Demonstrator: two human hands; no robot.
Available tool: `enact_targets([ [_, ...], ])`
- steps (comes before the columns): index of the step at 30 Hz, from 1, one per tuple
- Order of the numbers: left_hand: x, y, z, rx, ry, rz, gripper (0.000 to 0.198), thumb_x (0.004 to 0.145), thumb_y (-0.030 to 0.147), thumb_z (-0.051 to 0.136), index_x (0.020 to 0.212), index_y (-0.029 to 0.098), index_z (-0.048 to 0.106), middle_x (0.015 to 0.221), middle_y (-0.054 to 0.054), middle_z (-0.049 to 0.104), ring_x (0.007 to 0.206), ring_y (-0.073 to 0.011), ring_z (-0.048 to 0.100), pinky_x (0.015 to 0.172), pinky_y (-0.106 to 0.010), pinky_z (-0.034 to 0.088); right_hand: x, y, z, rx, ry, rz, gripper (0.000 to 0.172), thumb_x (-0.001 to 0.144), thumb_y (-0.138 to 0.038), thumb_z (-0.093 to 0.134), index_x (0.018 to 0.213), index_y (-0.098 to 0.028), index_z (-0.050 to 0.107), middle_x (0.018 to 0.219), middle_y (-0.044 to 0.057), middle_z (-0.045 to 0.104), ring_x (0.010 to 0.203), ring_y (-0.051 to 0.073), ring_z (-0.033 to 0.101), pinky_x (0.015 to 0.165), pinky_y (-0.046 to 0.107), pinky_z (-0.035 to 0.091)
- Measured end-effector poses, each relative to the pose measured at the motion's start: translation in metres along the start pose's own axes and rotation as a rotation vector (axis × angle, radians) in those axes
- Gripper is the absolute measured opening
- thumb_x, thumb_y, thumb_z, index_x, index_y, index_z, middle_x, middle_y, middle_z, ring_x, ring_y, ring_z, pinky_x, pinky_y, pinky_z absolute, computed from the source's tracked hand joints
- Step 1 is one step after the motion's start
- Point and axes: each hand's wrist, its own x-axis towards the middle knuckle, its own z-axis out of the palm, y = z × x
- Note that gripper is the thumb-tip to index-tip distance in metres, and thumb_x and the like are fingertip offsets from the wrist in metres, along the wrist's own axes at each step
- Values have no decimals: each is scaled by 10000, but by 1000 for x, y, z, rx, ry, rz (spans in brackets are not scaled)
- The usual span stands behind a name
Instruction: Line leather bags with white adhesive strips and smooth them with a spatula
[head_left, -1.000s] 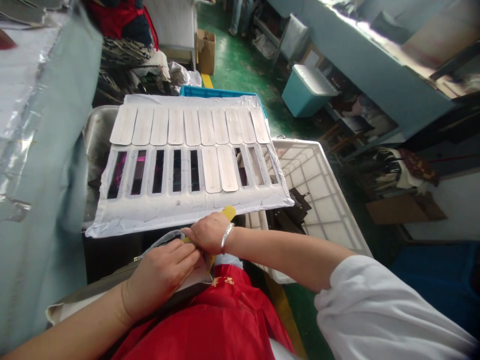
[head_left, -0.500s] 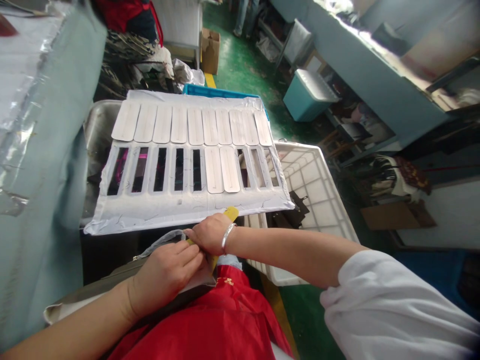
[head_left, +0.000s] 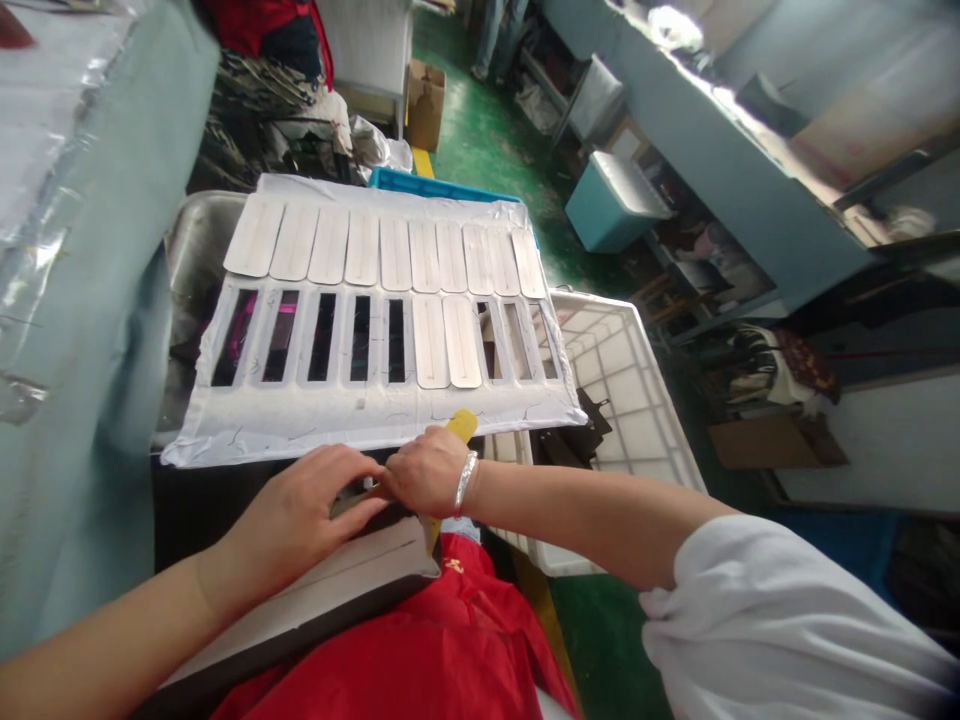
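My right hand [head_left: 427, 470] is closed around a flat yellow strip with a rounded end [head_left: 463, 426]; a lower part of the strip shows beneath the fingers. My left hand [head_left: 315, 500] meets it, thumb and fingers pinched toward my right fingertips on a small piece I cannot make out. Below both hands, a pale panel with a dark edge and a line along it [head_left: 322, 580] lies across my lap. Just ahead is a white cloth-covered board [head_left: 390, 405] with rectangular slots, bearing rows of pale rounded strips [head_left: 364, 245].
The board rests over a metal basin [head_left: 202, 230] and beside a white plastic crate [head_left: 637, 400] with dark pieces inside. To the left is a covered table [head_left: 135, 200]. A teal box with a pale lid [head_left: 600, 215] stands beyond, and a cardboard box [head_left: 425, 105] at the back.
My left hand has risen and turned, its thumb now apart below the fingers. The grey material's upper edge is no longer raised, and more of the pale panel shows. My right hand still grips the yellow strip.
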Motion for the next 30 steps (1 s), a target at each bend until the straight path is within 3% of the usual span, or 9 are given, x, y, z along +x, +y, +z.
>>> enact_targets([
  [3, 11, -17, -3, -270, -233, -256, 534, 756, 519, 571, 1169, 190, 484, 1062, -55, 616, 954, -227, 578, 814, -321, 475, 0, -2, 0, -20, 16, -41, 392, 936, -393, 313, 864, -202, 647, 793, 56, 699, 704, 179, 623, 581, 286, 315],
  [6, 19, -25, -2, -465, -581, -234, 455, 845, 531, 422, 1156, 216, 527, 1082, -22, 624, 998, -210, 567, 895, -301, 426, 1, -3, 2, -17, 46, -35, 433, 940, -387, 291, 795, -188, 647, 761, 51, 692, 684, 179, 620, 551, 291, 296],
  [9, 21, -26, -3, -492, -732, -215, 463, 885, 540, 311, 1074, 223, 592, 1044, 4, 633, 963, -188, 571, 902, -264, 406, 4, -5, 5, -18, 63, -51, 431, 928, -401, 324, 742, -172, 637, 728, 49, 683, 678, 176, 617, 529, 293, 278],
  [13, 20, -29, -5, -517, -793, -239, 505, 875, 570, 302, 1065, 225, 617, 1016, 10, 649, 970, -190, 570, 929, -249, 382, 7, -5, 5, 7, 38, -50, 462, 940, -393, 292, 733, -168, 639, 730, 45, 686, 681, 173, 620, 528, 298, 268],
  [18, 21, -31, -4, -522, -766, -239, 506, 860, 583, 331, 1147, 247, 579, 1086, 11, 633, 1020, -201, 555, 944, -256, 374, 10, -2, 0, 41, -35, -42, 481, 943, -415, 281, 751, -165, 645, 774, 51, 694, 725, 165, 620, 552, 288, 288],
  [24, 23, -31, -8, -492, -792, -250, 524, 844, 586, 361, 1206, 252, 541, 1129, -13, 617, 1060, -226, 533, 956, -292, 360, 18, 5, -7, 25, -120, -156, 483, 944, -428, 275, 812, -180, 667, 857, 40, 698, 768, 151, 615, 564, 277, 297],
  [30, 31, -42, -9, -453, -786, -238, 476, 748, 580, 479, 938, 189, 673, 861, -1, 669, 811, -216, 578, 737, -248, 443, 25, 1, -12, 0, -130, -240, 499, 945, -432, 257, 824, -183, 673, 863, 44, 701, 787, 158, 606, 595, 279, 325],
])
